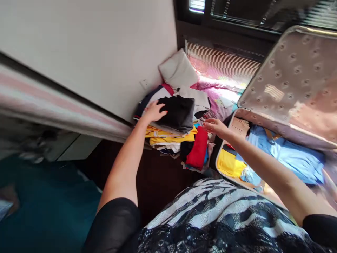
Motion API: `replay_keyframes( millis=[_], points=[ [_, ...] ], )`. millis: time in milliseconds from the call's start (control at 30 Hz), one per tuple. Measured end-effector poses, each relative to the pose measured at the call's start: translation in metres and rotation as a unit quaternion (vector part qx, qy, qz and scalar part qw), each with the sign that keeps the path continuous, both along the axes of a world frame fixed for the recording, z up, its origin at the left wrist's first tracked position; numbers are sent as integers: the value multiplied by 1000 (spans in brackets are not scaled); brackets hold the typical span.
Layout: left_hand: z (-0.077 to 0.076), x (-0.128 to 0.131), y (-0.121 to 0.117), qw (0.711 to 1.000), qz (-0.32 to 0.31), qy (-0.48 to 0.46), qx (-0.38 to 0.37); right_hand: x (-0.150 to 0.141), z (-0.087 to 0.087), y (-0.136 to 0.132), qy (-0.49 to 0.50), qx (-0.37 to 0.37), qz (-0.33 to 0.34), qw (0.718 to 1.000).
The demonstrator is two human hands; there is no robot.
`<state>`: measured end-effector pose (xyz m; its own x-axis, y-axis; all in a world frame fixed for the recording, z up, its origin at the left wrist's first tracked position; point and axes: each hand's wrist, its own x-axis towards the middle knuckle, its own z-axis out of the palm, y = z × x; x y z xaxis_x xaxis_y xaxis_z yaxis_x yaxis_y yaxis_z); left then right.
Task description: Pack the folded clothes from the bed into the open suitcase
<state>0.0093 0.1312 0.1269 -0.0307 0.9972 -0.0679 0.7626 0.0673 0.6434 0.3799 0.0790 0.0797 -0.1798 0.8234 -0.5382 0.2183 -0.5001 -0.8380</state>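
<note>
My left hand (155,111) is at the left side of a folded black garment (177,110), fingers spread over its edge. That garment tops a stack of folded clothes, with yellow garments (171,137) and white ones (168,146) beneath it. To the right, my right hand (214,126) hovers with its fingers apart beside a folded red garment (197,147); nothing shows in it. Behind the stack lie a light grey garment (196,98) and a pale cushion-like folded piece (179,68) leaning at the wall.
An open suitcase (238,105) stands at the right, its patterned lid (297,70) raised. Inside are blue clothes (286,151) and a yellow garment (229,163). A white wall panel (92,45) rises at the left, and a teal surface (52,196) lies at lower left.
</note>
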Motion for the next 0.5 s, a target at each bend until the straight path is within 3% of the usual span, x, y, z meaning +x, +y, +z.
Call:
replay_keyframes(
  millis=[100, 200, 267, 333, 500],
  points=[
    [-7, 4, -2, 998, -40, 49, 28, 80, -6, -66, 5, -51, -27, 998],
    [-14, 34, -26, 988, -112, 3, 102, 158, -22, -130, -49, -126, -152, 979],
    [-17, 74, -52, 978, -166, -53, 111, 204, -34, -166, -112, -164, -269, 942],
    [-23, 123, -79, 966, -223, -106, 78, 241, -45, -197, -163, -193, -343, 905],
    [-63, 245, -134, 912, -355, -195, -62, 297, -67, -251, -198, -239, -361, 879]
  ],
)
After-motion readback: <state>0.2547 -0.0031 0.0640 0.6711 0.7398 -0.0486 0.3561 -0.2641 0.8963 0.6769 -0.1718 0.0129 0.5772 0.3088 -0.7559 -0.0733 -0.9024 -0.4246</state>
